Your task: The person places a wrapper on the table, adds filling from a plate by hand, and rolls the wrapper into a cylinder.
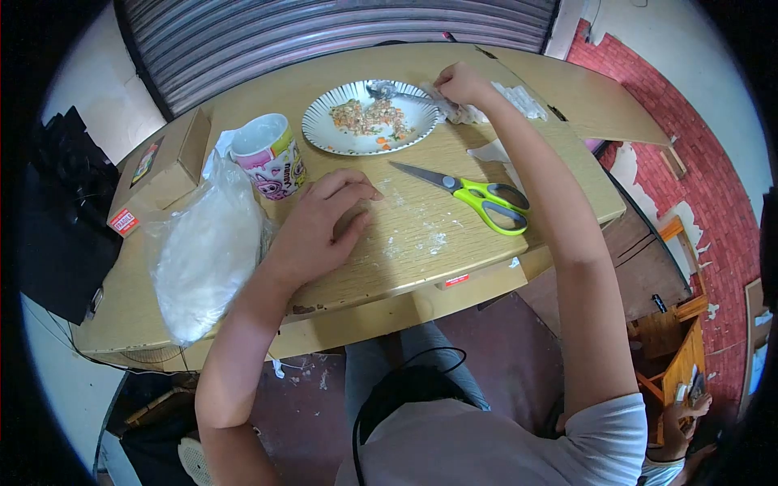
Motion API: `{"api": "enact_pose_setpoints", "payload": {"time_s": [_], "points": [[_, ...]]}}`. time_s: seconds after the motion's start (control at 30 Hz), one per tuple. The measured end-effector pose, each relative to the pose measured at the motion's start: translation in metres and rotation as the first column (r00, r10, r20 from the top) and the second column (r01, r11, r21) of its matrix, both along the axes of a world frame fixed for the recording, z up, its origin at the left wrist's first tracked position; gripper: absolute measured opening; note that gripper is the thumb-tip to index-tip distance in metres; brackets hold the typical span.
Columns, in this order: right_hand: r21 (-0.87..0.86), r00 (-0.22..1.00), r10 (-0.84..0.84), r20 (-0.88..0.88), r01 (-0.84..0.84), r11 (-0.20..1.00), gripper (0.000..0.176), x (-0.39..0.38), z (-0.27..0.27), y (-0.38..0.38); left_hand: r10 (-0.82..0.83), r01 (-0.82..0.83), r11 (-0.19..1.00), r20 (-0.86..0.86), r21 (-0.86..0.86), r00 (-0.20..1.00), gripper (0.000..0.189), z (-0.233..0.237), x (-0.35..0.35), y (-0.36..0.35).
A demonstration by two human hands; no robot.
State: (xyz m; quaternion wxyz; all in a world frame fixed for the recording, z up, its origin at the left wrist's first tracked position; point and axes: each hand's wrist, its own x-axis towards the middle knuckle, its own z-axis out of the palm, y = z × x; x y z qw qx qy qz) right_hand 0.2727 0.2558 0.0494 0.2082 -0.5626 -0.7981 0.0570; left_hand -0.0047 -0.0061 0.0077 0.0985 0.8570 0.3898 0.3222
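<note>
Plastic [521, 100], crumpled, runs sideways beside the plate [314, 132], by the nearer right hand [465, 84], grip unclear; left hand [314, 231] loosely open, farther off.

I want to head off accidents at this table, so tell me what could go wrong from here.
The scissors lie with their tip toward the left hand, which could get pricked if it slid across. The bag of white stuff sits by the front edge of the table and might slip off if nudged. The spoon's handle crosses the plate's rim near the right hand; a bump could scatter food.
</note>
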Motion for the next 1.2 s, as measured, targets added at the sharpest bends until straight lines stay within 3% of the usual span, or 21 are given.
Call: {"api": "enact_pose_setpoints", "payload": {"time_s": [0.07, 0.2, 0.33, 0.43, 0.5, 0.53, 0.63, 0.7, 0.83, 0.9, 1.0, 1.13, 1.2], "points": [[0.108, 0.996, -0.064, -0.064, 0.071, 0.992, 0.038, 0.007, 0.003, -0.002, 0.013, -0.014, 1.0, 0.051, 0.022, 0.999, 0.022, 0.002, 0.001, 0.0], [0.153, 0.99, -0.032, -0.14, 0.053, 0.987, 0.029, 0.022, 0.027, -0.061, 0.031, -0.033, 0.999, 0.107, 0.021, 0.994, 0.02, 0.005, 0.003, -0.001], [0.181, 0.928, 0.186, -0.323, -0.132, 0.975, 0.017, 0.033, 0.007, -0.152, 0.063, -0.086, 0.972, 0.111, 0.218, 0.992, 0.017, 0.006, 0.0, -0.002], [0.229, 0.89, 0.209, -0.405, -0.123, 0.966, 0.02, 0.043, -0.008, -0.208, 0.115, -0.135, 0.939, 0.082, 0.316, 0.99, 0.014, 0.004, -0.005, 0.001], [0.351, 0.904, 0.031, -0.426, 0.133, 0.927, 0.019, 0.071, -0.017, -0.214, 0.132, -0.156, 0.926, 0.094, 0.342, 0.987, 0.012, 0.003, -0.006, 0.003], [0.349, 0.905, 0.029, -0.425, 0.134, 0.927, 0.019, 0.09, -0.019, -0.209, 0.13, -0.148, 0.933, 0.078, 0.329, 0.988, 0.011, 0.003, -0.006, 0.003], [0.326, 0.94, -0.118, -0.321, 0.227, 0.918, 0.022, 0.151, -0.019, -0.173, 0.119, -0.129, 0.94, 0.052, 0.316, 0.992, 0.011, 0.002, -0.006, 0.005], [-0.018, 0.985, -0.02, -0.17, 0.018, 1.0, 0.025, 0.174, -0.019, -0.159, 0.106, -0.114, 0.942, 0.042, 0.315, 0.993, 0.011, 0.001, -0.005, 0.007], [-0.102, 0.995, 0.04, -0.097, -0.05, 0.994, 0.029, 0.185, -0.021, -0.158, 0.146, -0.152, 0.94, 0.044, 0.304, 0.988, 0.014, 0.003, -0.005, 0.003], [-0.177, 0.984, 0.014, -0.18, -0.046, 0.983, 0.032, 0.187, -0.022, -0.154, 0.152, -0.155, 0.953, 0.032, 0.261, 0.988, 0.016, 0.004, -0.004, 0.004], [-0.217, 0.966, -0.007, -0.258, -0.051, 0.975, 0.029, 0.189, -0.025, -0.154, 0.146, -0.152, 0.952, 0.039, 0.265, 0.988, 0.019, 0.003, -0.005, 0.004], [-0.207, 0.97, -0.05, -0.239, -0.001, 0.978, 0.023, 0.187, -0.025, -0.161, 0.147, -0.151, 0.959, 0.035, 0.241, 0.988, 0.02, 0.003, -0.006, 0.004], [-0.065, 0.978, 0.018, -0.209, -0.033, 0.997, 0.026, 0.184, -0.026, -0.164, 0.141, -0.146, 0.96, 0.037, 0.237, 0.989, 0.02, 0.003, -0.006, 0.004]]}}
